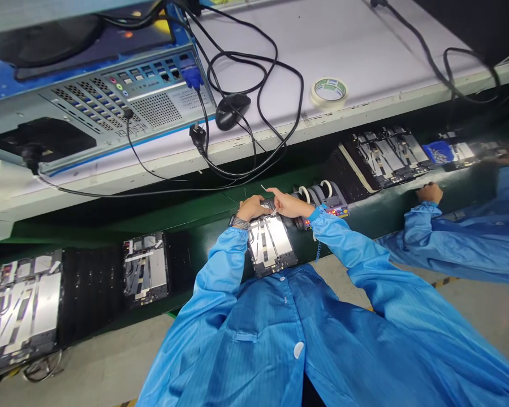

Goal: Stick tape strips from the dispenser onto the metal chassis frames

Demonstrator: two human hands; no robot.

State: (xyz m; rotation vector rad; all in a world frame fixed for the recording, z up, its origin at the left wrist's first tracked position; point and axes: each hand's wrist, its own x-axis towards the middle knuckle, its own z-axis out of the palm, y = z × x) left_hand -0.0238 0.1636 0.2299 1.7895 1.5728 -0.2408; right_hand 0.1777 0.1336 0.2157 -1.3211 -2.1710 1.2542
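Note:
An opened tablet (271,240) with silver battery plates and dark circuit parts lies in front of me on the green bench, close to my jacket. My left hand (251,208), with a dark band at its wrist, grips the tablet's far edge with bent fingers. Beside it, my right hand (286,203) is closed around a thin, light-coloured stick-like tool (263,187), whose end pokes out past the fingers. The fingertips of both hands nearly meet over the tablet's far end. Small parts under the fingers are hidden.
Tape rolls (326,188) and grey devices with red displays stand right of my right hand. More opened tablets (146,268) lie left and right (390,155). A co-worker's hand (430,193) is at the right. Cables (258,62) hang off the shelf beside a computer (152,107).

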